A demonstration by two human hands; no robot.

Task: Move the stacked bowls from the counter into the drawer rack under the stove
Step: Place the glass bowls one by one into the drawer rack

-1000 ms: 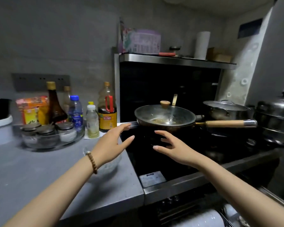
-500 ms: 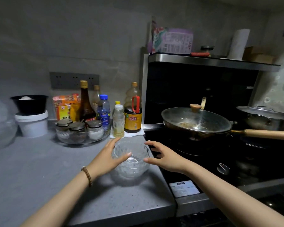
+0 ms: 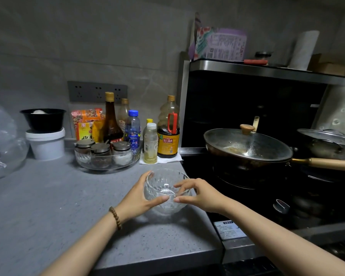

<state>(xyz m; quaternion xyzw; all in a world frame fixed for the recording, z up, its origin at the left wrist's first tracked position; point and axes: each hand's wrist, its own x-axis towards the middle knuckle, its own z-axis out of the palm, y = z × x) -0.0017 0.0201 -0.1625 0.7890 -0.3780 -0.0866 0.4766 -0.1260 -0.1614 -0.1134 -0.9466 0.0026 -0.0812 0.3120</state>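
Observation:
The stacked bowls (image 3: 166, 208) are clear faceted glass and stand on the grey counter (image 3: 58, 206) near its right edge, beside the black stove (image 3: 237, 188). My left hand (image 3: 136, 198) wraps the bowls' left side, with fingers behind the rim and the thumb across the front. My right hand (image 3: 202, 194) holds the right side, fingers on the rim and thumb at the front. The two thumbs nearly meet. The drawer rack under the stove is out of view.
Behind the bowls stand a glass tray of spice jars (image 3: 108, 160) and several sauce and oil bottles (image 3: 167, 136). A lidded wok (image 3: 247, 146) sits on the stove, its wooden handle (image 3: 327, 164) pointing right. At far left are a white tub (image 3: 46, 144) and a plastic bag (image 3: 2, 140).
Both hands dropped from in front of the wok to the glass bowls and closed around them from either side. The view has swung left and down.

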